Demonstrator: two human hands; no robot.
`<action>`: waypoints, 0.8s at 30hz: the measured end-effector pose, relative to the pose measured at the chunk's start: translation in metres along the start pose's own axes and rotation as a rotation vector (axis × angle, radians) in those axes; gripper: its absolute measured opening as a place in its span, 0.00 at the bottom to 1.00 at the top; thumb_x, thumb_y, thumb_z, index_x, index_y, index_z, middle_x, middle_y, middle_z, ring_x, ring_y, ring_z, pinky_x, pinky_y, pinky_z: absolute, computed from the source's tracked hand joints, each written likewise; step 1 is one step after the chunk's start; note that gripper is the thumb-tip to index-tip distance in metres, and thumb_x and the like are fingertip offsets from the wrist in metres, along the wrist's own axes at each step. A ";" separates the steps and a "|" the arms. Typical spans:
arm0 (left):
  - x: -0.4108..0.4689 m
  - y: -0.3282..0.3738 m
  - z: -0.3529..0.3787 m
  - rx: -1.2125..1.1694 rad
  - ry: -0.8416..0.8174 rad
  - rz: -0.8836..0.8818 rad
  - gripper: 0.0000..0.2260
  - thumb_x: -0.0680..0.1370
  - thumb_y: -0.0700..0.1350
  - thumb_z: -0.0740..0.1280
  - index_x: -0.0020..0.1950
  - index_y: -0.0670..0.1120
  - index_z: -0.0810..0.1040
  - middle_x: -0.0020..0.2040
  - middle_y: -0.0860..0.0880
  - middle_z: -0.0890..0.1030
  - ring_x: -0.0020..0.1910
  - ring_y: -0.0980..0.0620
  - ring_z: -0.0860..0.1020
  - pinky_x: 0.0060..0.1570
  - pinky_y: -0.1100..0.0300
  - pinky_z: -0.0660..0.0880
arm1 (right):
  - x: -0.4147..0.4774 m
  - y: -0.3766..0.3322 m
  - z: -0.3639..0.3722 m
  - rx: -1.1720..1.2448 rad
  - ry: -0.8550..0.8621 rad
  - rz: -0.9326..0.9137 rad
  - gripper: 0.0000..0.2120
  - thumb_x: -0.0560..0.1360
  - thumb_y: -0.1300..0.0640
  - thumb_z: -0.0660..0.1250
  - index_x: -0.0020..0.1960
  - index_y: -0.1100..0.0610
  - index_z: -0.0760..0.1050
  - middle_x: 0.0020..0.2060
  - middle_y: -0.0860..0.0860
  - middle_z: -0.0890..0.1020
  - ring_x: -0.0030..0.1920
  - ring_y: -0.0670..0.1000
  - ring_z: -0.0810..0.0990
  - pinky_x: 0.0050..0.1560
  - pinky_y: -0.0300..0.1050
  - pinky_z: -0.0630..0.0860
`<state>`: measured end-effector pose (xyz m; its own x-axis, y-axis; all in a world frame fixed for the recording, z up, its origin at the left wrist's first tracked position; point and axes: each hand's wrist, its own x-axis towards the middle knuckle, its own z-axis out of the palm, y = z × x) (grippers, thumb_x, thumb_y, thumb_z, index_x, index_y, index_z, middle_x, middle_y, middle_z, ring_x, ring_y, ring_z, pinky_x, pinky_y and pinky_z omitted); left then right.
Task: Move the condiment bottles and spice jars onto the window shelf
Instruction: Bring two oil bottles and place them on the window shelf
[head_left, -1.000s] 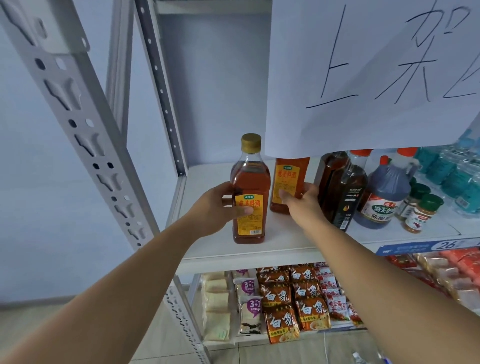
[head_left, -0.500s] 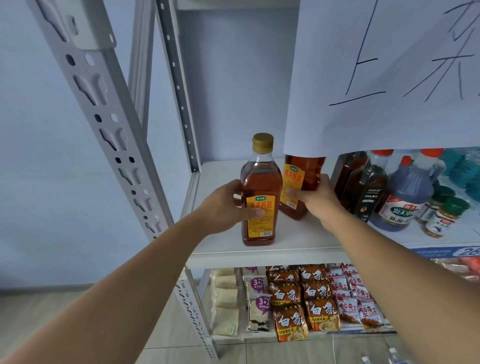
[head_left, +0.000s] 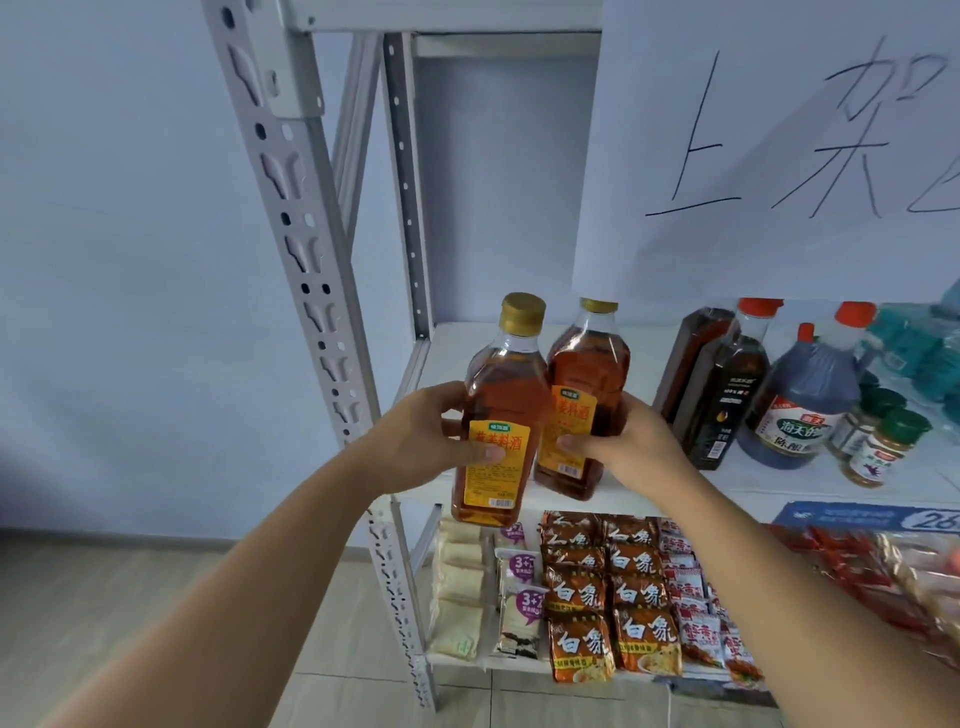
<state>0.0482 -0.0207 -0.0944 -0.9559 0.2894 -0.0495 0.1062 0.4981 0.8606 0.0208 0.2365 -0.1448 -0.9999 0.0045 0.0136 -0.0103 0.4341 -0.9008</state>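
The left forearm comes up bare from the lower left corner and slants up and to the right. Above and to the outside of it stands the perforated grey post (head_left: 291, 208) of the rack. The left hand (head_left: 426, 436) is curled round the left bottle (head_left: 506, 395). Its thumb is pressed flat across the yellow label and its fingers wrap behind the glass. This gold-capped amber bottle leans slightly. Its base shows in front of the front edge of the shelf board (head_left: 457, 353), so it is off the board.

Just beside it, on the thumb side, is the right bottle (head_left: 589, 374), of the same kind and close against the first. The right hand (head_left: 628, 447) grips it from the far side, with the thumb on the label and the fingers round the back. The right forearm runs down to the lower right corner. Whether this bottle's base rests on the board near its front edge cannot be told.

Beyond the right hand, on the same board, stand two dark bottles (head_left: 727, 395), then a jug (head_left: 795, 395), then green-lidded spice jars (head_left: 878, 452). A paper sheet (head_left: 779, 156) with handwriting hangs above the right hand. Below both hands, noodle packets (head_left: 613, 597) lie on the lower level.
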 end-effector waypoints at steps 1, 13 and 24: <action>-0.012 0.001 -0.002 -0.018 0.010 0.000 0.18 0.73 0.45 0.79 0.60 0.56 0.79 0.55 0.58 0.86 0.54 0.57 0.85 0.56 0.56 0.82 | -0.007 -0.002 0.003 0.002 -0.026 -0.017 0.21 0.67 0.56 0.82 0.55 0.47 0.79 0.51 0.43 0.86 0.53 0.47 0.85 0.59 0.50 0.79; -0.153 -0.002 -0.031 -0.112 0.269 -0.065 0.16 0.71 0.47 0.79 0.57 0.54 0.82 0.52 0.59 0.87 0.52 0.56 0.86 0.52 0.60 0.81 | -0.079 -0.035 0.071 0.045 -0.340 -0.185 0.23 0.66 0.49 0.82 0.58 0.45 0.80 0.50 0.40 0.87 0.50 0.41 0.86 0.53 0.42 0.82; -0.281 -0.052 -0.112 -0.150 0.502 -0.102 0.16 0.74 0.45 0.75 0.61 0.50 0.82 0.54 0.57 0.87 0.54 0.55 0.86 0.50 0.60 0.83 | -0.110 -0.129 0.185 0.101 -0.535 -0.312 0.27 0.67 0.53 0.83 0.62 0.46 0.77 0.54 0.45 0.87 0.54 0.49 0.87 0.60 0.60 0.82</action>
<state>0.2811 -0.2195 -0.0687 -0.9766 -0.1997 0.0802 0.0006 0.3702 0.9290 0.1307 0.0134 -0.1101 -0.8159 -0.5716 0.0872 -0.2773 0.2546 -0.9264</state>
